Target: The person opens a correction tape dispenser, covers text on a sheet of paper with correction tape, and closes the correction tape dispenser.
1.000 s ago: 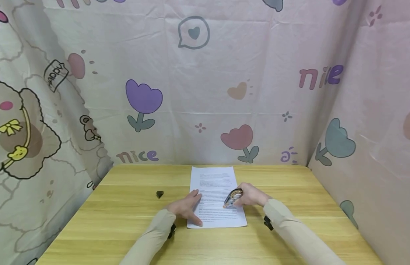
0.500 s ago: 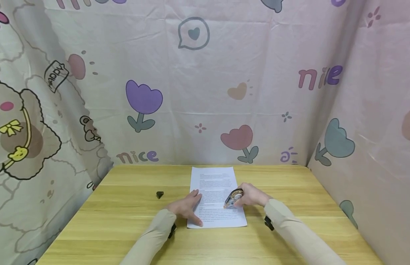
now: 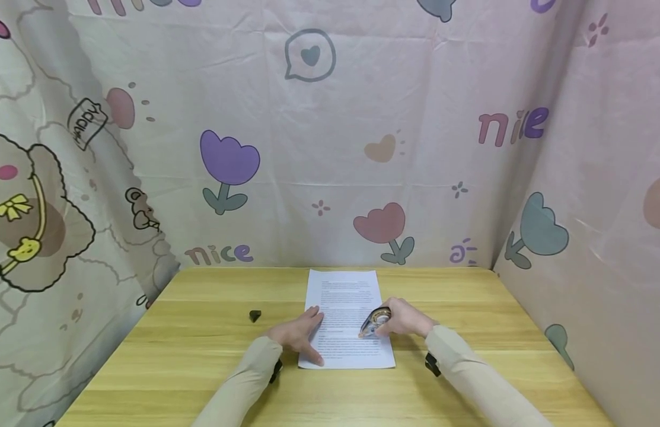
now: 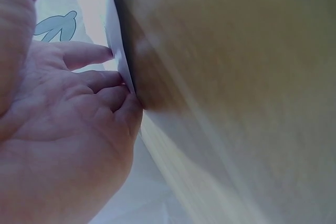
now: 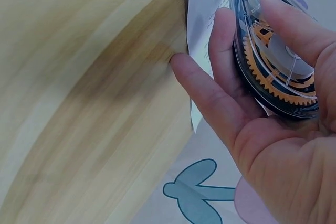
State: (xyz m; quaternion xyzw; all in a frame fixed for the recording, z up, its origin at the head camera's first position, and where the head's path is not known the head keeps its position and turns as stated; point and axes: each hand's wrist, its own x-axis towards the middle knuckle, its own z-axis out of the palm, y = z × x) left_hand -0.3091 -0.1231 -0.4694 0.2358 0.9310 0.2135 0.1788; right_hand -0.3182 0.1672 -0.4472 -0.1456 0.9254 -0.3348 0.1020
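Note:
A printed sheet of paper (image 3: 343, 296) lies on the wooden table in the head view. My left hand (image 3: 300, 333) rests on its left edge with fingers and thumb spread; the left wrist view shows that hand (image 4: 79, 98) with fingertips at the paper's edge (image 4: 118, 40). In my right hand (image 3: 407, 317) I grip a correction tape (image 3: 376, 320), its orange tip down at the lines of text right of the sheet's middle. The right wrist view shows the clear case and orange gear of the correction tape (image 5: 273, 61) between thumb and fingers; the little finger of that hand (image 5: 283, 150) reaches the table.
A small dark piece (image 3: 255, 315) lies on the table (image 3: 212, 350) to the left of the paper. A printed curtain (image 3: 319, 142) hangs behind the table's back edge and along both sides. Dark wrist cameras sit under both sleeves.
The head view has shifted very slightly. Both hands, the correction tape and the paper keep practically the same places relative to one another.

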